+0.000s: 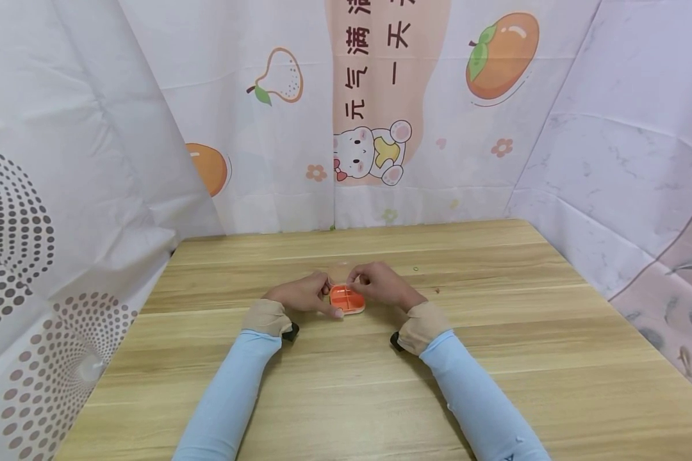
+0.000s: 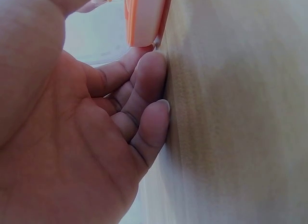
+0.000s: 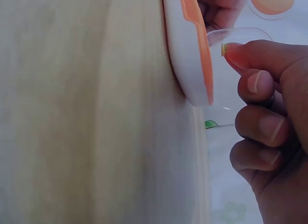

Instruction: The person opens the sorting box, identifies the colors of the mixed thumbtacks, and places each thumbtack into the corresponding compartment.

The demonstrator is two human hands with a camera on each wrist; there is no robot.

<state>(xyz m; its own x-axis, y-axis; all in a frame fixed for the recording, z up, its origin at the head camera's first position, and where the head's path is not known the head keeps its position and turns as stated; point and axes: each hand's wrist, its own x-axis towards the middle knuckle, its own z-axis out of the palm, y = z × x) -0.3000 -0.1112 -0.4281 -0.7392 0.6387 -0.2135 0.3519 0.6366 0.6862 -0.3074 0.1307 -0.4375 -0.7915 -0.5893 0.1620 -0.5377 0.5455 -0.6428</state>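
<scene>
Head view: orange box (image 1: pixel 346 299) sat mid-frame on the surface (image 1: pixel 496 358), left hand (image 1: pixel 301 296) and right hand (image 1: pixel 383 285) close together on either side, both touching it. A clear lid showed only in the right wrist view, top centre, pinched by the right fingers (image 3: pixel 250 53). Left wrist view: curled fingers (image 2: pixel 149 84) rested on the surface under the box; actual grip couldn't be told.

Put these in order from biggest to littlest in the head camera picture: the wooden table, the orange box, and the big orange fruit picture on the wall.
1. wooden table, biggest by far.
2. orange fruit picture.
3. orange box, smallest, though hands hide part of it.
</scene>
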